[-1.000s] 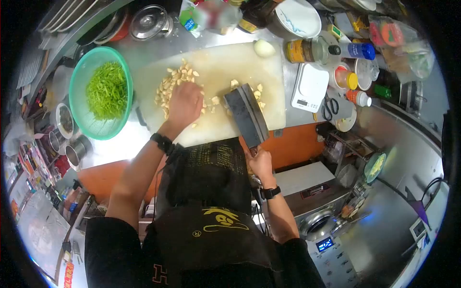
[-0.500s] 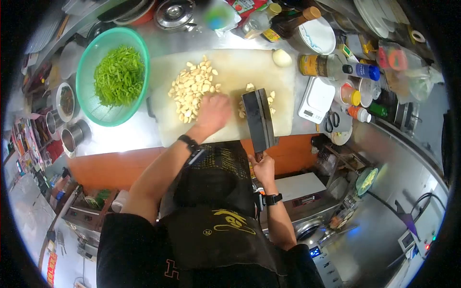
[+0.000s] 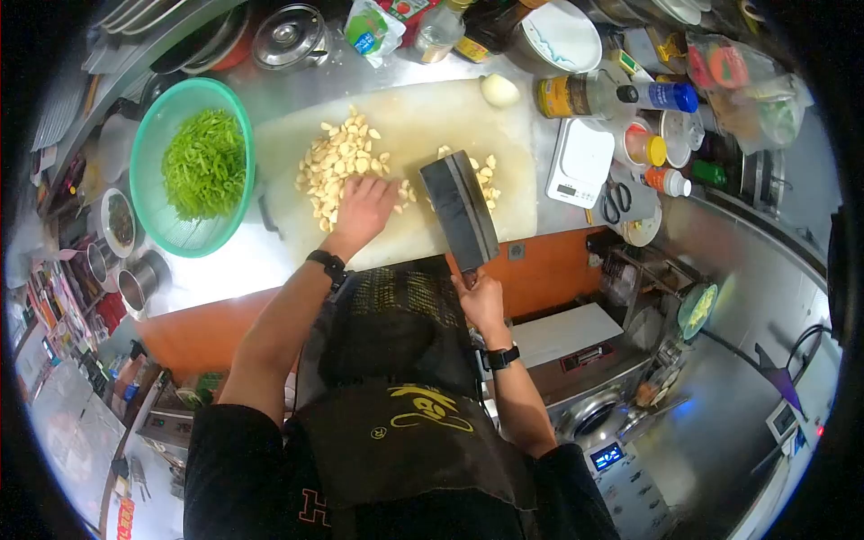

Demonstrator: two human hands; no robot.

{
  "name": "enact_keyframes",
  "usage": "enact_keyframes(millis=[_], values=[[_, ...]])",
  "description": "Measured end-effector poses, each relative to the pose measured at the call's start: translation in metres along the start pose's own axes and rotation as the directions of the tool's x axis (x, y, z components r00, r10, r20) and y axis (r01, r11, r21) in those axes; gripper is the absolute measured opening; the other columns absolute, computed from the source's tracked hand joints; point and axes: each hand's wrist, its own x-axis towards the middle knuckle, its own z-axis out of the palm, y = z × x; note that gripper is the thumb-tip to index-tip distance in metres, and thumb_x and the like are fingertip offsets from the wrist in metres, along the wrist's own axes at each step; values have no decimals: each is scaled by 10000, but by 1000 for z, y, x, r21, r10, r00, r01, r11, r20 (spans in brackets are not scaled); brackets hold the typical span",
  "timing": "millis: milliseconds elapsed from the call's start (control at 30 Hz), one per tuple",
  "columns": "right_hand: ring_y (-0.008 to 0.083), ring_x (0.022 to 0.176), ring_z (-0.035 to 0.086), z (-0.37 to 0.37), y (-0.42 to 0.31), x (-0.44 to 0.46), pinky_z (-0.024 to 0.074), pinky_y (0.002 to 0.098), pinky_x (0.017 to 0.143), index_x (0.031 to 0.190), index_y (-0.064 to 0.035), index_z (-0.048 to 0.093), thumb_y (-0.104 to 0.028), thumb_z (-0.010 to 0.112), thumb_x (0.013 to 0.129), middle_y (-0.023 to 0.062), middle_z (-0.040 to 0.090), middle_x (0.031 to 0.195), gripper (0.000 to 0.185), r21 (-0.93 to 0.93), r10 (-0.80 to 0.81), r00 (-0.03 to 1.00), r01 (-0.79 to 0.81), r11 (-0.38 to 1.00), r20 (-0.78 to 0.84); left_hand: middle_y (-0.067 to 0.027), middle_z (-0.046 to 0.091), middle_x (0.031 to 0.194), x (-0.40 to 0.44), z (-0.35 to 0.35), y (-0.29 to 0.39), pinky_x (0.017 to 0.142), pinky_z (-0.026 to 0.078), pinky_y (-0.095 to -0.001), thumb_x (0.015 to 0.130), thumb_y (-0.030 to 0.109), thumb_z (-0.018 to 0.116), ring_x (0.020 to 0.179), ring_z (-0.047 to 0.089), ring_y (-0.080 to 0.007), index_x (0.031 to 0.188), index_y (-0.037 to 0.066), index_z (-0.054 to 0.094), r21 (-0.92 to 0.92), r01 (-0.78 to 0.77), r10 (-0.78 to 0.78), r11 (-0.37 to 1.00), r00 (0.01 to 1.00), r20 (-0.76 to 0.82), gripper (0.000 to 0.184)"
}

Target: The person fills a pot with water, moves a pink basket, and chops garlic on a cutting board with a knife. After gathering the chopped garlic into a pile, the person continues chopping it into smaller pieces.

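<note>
A heap of peeled garlic cloves [image 3: 333,162] lies on the white cutting board [image 3: 409,103]. My left hand [image 3: 364,211] rests at the heap's lower right edge, fingers apart and bent down over the cloves; what lies beneath them is hidden. Just right of its fingertips are a few separate cloves [image 3: 406,191]. My right hand [image 3: 481,301] grips the handle of a cleaver [image 3: 459,205], whose broad dark blade reaches over the board's right half. More garlic pieces [image 3: 487,180] show around the blade, partly covered by it.
Left of the board stands a green colander [image 3: 138,171] of shredded green vegetable [image 3: 205,162]. A peeled onion [image 3: 499,90] sits at the board's upper right. Beyond are a white scale [image 3: 580,157], scissors [image 3: 616,202], jars, bottles and a white bowl [image 3: 560,36]. A lidded pot [image 3: 290,38] stands behind.
My left hand has moved left, onto the garlic heap's edge. The cleaver stays in my right hand, its blade a little more tilted. The whole view has shifted slightly.
</note>
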Motion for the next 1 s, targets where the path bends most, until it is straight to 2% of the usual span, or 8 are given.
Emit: enact_keyframes(millis=[233,333,433,533,700,733,833,1000], values=[[452,739,711,25,28,10,573,541,691,878,-2,689,-312,797,904,240,713,759,329,-221,-134,990,141,965,44,-70,642,1177,4,-29,-11,1029,409,-489,940,162,680,1165,566,-274,1262,65,714,-61,145,-145,988,989,-7,338],[448,724,713,48,40,16,583,550,694,873,-15,692,-292,792,887,231,711,748,295,-311,-173,983,182,933,58,-141,614,1290,43,-21,3,1092,401,-491,968,216,665,1265,533,-345,1334,36,656,-234,260,-269,937,963,-6,408],[442,718,717,60,52,27,592,545,690,893,-20,702,-257,790,860,225,715,753,255,-364,-191,977,212,907,94,-217,525,1470,94,6,33,1220,326,-507,1004,292,629,1410,447,-395,1462,-21,532,-194,219,-215,956,976,40,563],[430,729,725,62,60,34,600,532,693,910,-22,711,-242,791,834,222,724,768,246,-390,-173,974,218,895,148,-217,400,1641,109,21,42,1312,184,-506,1041,417,557,1552,319,-365,1563,-45,410,-92,165,-145,982,971,188,713],[403,718,739,63,64,44,612,497,687,862,-17,739,-255,804,803,215,729,763,253,-380,-188,968,238,894,165,-244,333,1680,114,25,41,1318,153,-531,1010,430,601,1589,257,-376,1586,-69,359,-164,173,-134,971,965,223,800],[421,720,741,62,66,44,611,521,686,961,-5,656,-169,769,812,226,730,776,249,-327,-196,958,257,909,208,-248,328,1681,115,24,43,1317,153,-536,1003,431,610,1589,258,-380,1587,-72,354,-164,178,-137,970,963,234,812],[381,739,753,53,54,38,618,487,701,802,-22,772,-248,812,787,192,751,794,229,-364,-129,964,209,908,233,-255,307,1688,114,29,43,1311,159,-558,982,438,636,1587,257,-398,1592,-79,325,-172,161,-123,972,969,213,858],[376,713,757,58,50,30,619,479,684,804,-37,760,-222,814,767,192,748,770,196,-352,-111,976,173,920,190,-253,290,1698,112,30,48,1300,169,-570,962,455,651,1589,254,-402,1602,-76,300,-142,162,-127,977,966,227,902]])
